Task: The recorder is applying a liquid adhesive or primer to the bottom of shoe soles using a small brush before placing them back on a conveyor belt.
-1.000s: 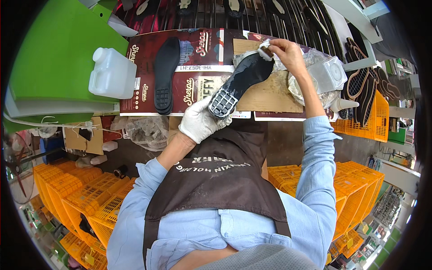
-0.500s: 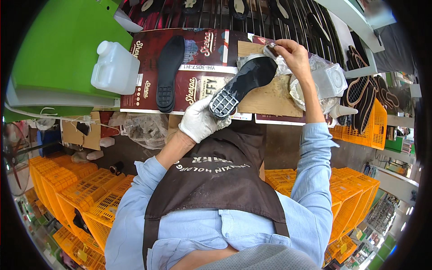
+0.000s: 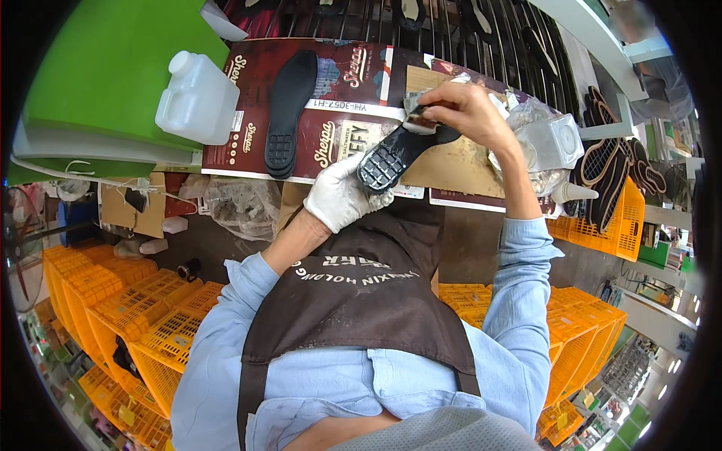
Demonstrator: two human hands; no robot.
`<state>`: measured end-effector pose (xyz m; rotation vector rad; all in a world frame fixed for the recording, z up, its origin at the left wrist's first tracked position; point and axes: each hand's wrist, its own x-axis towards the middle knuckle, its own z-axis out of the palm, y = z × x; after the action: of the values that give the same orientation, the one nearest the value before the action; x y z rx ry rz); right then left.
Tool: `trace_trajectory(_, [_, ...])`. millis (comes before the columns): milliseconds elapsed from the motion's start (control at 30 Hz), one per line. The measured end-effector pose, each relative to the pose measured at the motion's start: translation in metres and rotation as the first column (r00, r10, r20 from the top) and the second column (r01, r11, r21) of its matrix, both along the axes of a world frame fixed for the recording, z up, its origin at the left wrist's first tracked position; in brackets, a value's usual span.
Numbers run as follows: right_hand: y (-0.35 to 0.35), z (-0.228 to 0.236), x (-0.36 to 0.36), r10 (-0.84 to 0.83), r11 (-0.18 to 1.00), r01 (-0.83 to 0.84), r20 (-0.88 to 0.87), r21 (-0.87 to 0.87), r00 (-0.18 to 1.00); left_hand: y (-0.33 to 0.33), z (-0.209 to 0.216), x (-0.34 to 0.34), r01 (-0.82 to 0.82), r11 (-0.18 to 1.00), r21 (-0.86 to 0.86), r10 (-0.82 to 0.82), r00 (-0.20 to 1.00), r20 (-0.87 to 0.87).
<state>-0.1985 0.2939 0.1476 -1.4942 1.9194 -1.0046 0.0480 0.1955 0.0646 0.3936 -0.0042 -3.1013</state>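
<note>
Since the earlier frame, the right hand [image 3: 466, 113] is sitting lower on the black shoe sole [image 3: 398, 150], pressing a pale cloth [image 3: 417, 113] onto its upper end rather than at its tip, and the sole is lying flatter over the bench [image 3: 459, 161]. Its grip is curling closed around the cloth, fingers bent over it. The left hand [image 3: 342, 195], wearing a white glove, is closing its grip around the treaded heel end of the sole, thumb on top, holding it up just above the bench edge.

Beneath the sole, flattened dark red cartons [image 3: 338, 98] with cream lettering are covering the bench, beside a bare brown cardboard sheet [image 3: 470, 161]. A second black sole [image 3: 289, 113] is lying on the red cartons, well to the left. A white plastic jug [image 3: 197, 98] is standing at the far left, against a green board [image 3: 105, 75]. Right of the hand, a clear bag [image 3: 545, 139] is holding what may be a pale container. Orange crates [image 3: 128, 301] are stacking below.
</note>
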Motion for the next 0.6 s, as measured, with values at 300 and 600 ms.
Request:
trace_trajectory(300, [0.001, 0.002, 0.011, 0.043, 0.999, -0.043, 0.021, -0.003, 0.999, 0.001, 0.006, -0.001, 0.015, 0.998, 0.055, -0.013, 1.000, -0.028])
trace_trajectory(600, [0.001, 0.009, 0.028, 0.112, 0.993, -0.110, 0.086, -0.034, 0.990, 0.002, 0.004, -0.004, 0.034, 0.998, 0.047, -0.032, 0.998, -0.046])
